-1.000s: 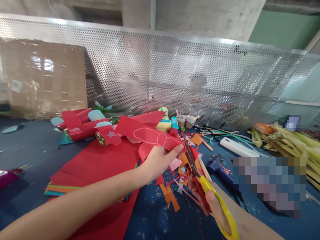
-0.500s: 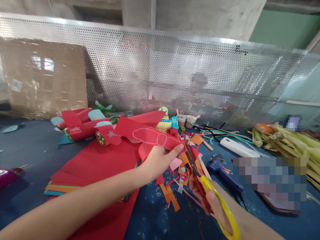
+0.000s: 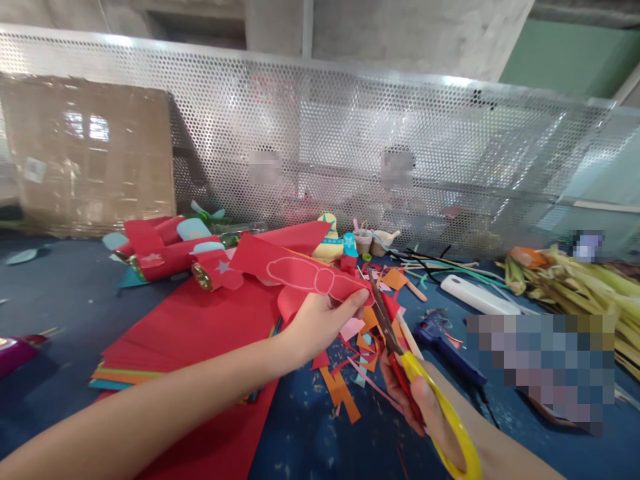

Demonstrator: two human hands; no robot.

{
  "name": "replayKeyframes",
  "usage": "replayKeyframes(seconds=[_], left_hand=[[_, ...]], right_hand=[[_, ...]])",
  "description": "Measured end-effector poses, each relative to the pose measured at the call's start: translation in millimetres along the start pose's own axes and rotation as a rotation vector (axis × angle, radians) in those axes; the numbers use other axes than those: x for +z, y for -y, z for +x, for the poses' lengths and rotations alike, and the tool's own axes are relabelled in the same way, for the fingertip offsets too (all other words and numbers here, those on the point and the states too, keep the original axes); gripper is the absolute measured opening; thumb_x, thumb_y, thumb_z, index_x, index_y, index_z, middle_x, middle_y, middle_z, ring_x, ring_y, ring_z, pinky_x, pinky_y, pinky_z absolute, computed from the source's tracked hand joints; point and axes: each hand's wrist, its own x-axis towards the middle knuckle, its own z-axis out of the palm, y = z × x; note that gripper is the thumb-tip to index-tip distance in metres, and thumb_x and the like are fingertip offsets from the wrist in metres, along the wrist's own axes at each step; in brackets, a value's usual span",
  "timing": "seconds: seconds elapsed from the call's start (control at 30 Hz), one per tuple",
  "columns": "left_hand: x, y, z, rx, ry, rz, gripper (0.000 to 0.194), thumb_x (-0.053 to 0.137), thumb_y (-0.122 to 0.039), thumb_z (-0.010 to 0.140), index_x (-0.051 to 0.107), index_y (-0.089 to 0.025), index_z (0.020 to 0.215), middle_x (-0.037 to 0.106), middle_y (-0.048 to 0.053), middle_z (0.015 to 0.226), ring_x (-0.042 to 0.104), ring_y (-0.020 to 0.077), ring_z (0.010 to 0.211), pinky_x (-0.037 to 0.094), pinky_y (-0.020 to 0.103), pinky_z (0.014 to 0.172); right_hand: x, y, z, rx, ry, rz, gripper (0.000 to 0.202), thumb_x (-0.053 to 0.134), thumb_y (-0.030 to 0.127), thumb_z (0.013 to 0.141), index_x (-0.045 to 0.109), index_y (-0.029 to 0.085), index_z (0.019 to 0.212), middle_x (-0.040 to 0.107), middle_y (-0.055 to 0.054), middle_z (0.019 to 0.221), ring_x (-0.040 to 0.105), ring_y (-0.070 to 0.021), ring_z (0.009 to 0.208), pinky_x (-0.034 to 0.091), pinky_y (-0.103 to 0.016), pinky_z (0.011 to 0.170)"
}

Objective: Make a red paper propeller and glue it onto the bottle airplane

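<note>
A strip of red paper (image 3: 295, 272) with a propeller-like shape drawn in pale outline is pinched by my left hand (image 3: 325, 323) near its right end. My right hand (image 3: 417, 393) grips yellow-and-red scissors (image 3: 443, 393), whose blades point up and left at the paper's right tip. Orange, red and pink scraps (image 3: 340, 393) lie beneath the hands. Under my left forearm is a stack of red sheets (image 3: 185, 327) with other colours at its edge. Red paper airplanes (image 3: 175, 257) with light-blue parts stand beyond the stack.
A blue glue gun (image 3: 450, 350) and a white tool (image 3: 477, 295) lie on the right, before dried husks (image 3: 590, 287). Small cups (image 3: 363, 241) stand behind the scraps. Cardboard (image 3: 90, 157) leans against the perforated metal screen (image 3: 320, 140). A purple object (image 3: 17, 353) sits far left.
</note>
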Motion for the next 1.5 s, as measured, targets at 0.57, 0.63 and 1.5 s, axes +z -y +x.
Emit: replayKeyframes(seconds=[0.57,0.63,1.5], left_hand=[[-1.7,-1.4,2.0,-0.013,0.014,-0.027,0.032,0.05,-0.037,0.085,0.054,-0.019,0.059,0.055,-0.002,0.062,0.053,0.0132,0.065,0.044,0.025,0.069],[-2.4,-2.7,2.7,-0.022,0.018,-0.022,0.032,0.051,-0.036,0.085,0.054,-0.019,0.059,0.055,-0.002,0.061,0.053,0.0131,0.064,0.045,0.025,0.069],[-7.0,-5.0,7.5,0.037,0.045,-0.081,0.024,0.055,-0.027,0.084,0.053,-0.018,0.062,0.057,-0.001,0.062,0.056,0.0137,0.064,0.048,0.027,0.068]], right_hand=[[-3.8,-8.9,-11.2,0.136,-0.017,0.016,0.027,0.056,0.033,0.092,0.058,0.016,0.113,0.061,-0.006,0.112,0.063,-0.0194,0.09,0.054,-0.037,0.075],[-4.4,-8.7,-16.1,0.152,-0.021,0.026,0.029,0.051,0.038,0.094,0.058,0.016,0.11,0.063,-0.004,0.098,0.062,-0.0144,0.074,0.054,-0.03,0.062],[-1.0,-0.8,-9.5,0.206,-0.096,0.041,0.061,0.038,0.08,0.076,0.051,0.021,0.083,0.043,0.001,0.067,0.041,-0.0116,0.055,0.036,-0.02,0.041]])
